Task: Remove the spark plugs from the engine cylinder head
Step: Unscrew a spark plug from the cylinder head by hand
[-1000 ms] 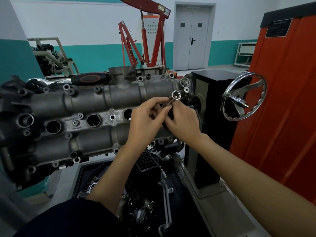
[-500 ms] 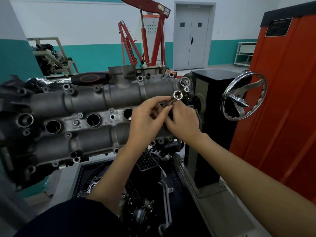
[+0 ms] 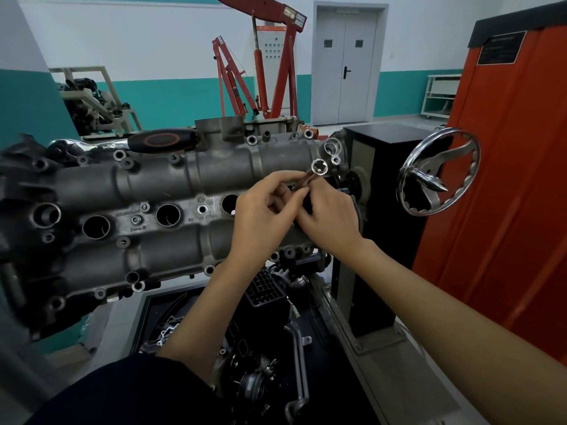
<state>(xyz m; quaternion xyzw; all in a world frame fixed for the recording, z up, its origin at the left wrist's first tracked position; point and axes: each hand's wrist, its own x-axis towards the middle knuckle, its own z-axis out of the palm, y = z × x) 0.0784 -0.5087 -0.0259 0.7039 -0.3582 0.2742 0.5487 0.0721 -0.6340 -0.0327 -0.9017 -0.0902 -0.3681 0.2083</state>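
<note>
Cylinder head lies across its stand as we grip a socket tool with both left hand and right hand at its right end.

Cylinder head on stand (black)

Both forearms were bare from the elbow down to the bare left hand and the bare right hand, with no gloves, rings, watch or wristband visible on either. A dark navy fabric sleeve, smooth, unpatterned and without visible seams or markings, covered the left upper arm at the lower left of the view. The right arm carried no visible sleeve up to the frame edge.
</note>
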